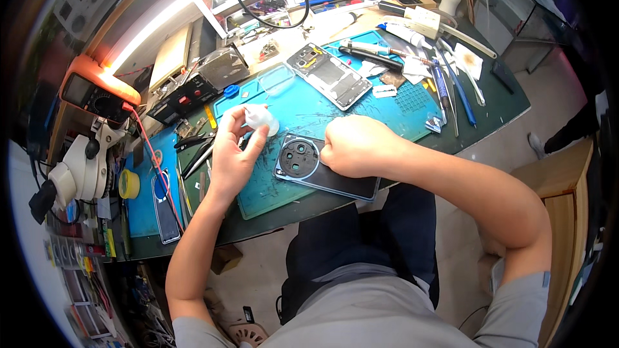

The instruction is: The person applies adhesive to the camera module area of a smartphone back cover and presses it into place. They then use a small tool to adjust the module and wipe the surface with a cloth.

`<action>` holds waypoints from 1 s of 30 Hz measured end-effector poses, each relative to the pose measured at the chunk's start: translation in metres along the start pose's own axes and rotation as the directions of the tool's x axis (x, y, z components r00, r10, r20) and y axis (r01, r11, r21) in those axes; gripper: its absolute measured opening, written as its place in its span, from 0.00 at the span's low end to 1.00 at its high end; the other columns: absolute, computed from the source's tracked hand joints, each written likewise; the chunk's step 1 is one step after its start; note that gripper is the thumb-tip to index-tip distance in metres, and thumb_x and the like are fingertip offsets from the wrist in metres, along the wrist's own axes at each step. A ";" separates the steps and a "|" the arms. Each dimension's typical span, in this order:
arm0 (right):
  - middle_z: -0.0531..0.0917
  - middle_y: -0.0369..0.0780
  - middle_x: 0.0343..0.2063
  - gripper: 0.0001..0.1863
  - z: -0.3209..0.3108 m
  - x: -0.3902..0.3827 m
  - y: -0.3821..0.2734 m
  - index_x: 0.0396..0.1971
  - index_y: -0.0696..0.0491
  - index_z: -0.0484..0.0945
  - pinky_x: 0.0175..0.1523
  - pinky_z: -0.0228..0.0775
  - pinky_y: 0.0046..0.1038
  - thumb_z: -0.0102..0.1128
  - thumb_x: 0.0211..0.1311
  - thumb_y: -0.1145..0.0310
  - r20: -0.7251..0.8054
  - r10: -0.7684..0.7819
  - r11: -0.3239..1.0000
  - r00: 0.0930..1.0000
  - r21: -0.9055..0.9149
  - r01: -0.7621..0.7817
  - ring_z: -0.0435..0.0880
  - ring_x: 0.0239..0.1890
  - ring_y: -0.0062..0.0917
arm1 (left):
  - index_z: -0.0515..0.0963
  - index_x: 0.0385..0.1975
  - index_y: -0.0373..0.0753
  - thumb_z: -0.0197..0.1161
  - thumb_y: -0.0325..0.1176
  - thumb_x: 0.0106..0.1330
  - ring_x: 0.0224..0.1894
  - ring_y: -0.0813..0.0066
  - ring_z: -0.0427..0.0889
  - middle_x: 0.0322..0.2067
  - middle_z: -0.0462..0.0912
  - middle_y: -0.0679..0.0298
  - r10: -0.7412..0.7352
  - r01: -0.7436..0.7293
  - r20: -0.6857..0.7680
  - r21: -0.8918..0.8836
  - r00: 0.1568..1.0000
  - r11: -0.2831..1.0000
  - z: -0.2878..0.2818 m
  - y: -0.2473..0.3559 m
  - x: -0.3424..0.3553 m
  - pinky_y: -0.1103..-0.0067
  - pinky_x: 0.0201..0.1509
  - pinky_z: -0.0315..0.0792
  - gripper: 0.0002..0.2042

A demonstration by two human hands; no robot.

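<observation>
In the head view, your left hand (232, 154) pinches a small whitish container (264, 118) between thumb and fingers above the blue mat (306, 111). Your right hand (358, 145) is curled over the dark phone back panel (332, 179) at the mat's near edge; whether its hidden fingertips pinch anything, I can't tell. An opened phone (330, 77) lies beyond.

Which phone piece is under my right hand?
The dark panel with the round camera section: your right hand covers part of it. The opened phone lies farther back, the slim phone piece off to the left.
</observation>
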State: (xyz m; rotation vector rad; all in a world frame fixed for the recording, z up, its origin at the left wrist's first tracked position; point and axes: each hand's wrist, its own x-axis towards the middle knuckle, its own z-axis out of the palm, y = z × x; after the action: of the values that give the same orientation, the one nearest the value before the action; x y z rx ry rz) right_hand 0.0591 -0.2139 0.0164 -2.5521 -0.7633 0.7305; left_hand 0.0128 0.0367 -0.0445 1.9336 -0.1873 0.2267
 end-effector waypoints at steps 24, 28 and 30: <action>0.87 0.54 0.30 0.18 0.022 -0.004 0.004 0.30 0.61 0.88 0.47 0.80 0.46 0.61 0.68 0.60 -0.232 0.070 0.993 0.970 0.112 -0.045 0.89 0.39 0.50 | 0.72 0.67 0.36 0.84 0.31 0.48 0.54 0.63 0.81 0.53 0.86 0.59 0.155 -0.144 0.023 0.520 0.988 0.842 0.028 0.035 -0.062 0.68 0.60 0.75 0.42; 0.87 0.54 0.31 0.17 0.023 0.001 0.005 0.31 0.60 0.87 0.48 0.79 0.46 0.60 0.69 0.60 -0.258 0.035 0.999 0.966 0.045 -0.024 0.88 0.40 0.50 | 0.71 0.67 0.36 0.84 0.31 0.48 0.53 0.63 0.81 0.52 0.87 0.59 0.157 -0.136 0.003 0.515 0.988 0.847 0.028 0.032 -0.062 0.68 0.59 0.76 0.42; 0.87 0.53 0.31 0.17 0.024 0.000 0.006 0.32 0.59 0.87 0.49 0.79 0.47 0.60 0.69 0.60 -0.279 0.011 1.000 0.960 0.022 -0.005 0.88 0.41 0.50 | 0.71 0.67 0.36 0.84 0.32 0.49 0.52 0.62 0.81 0.52 0.87 0.59 0.165 -0.144 0.002 0.504 0.986 0.851 0.030 0.031 -0.061 0.68 0.59 0.75 0.43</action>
State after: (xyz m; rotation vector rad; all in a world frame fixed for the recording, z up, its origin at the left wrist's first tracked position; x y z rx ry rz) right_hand 0.0480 -0.2139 -0.0054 -2.5645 -0.6471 0.3642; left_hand -0.0520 -0.0008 -0.0420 2.4362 -0.2783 0.4603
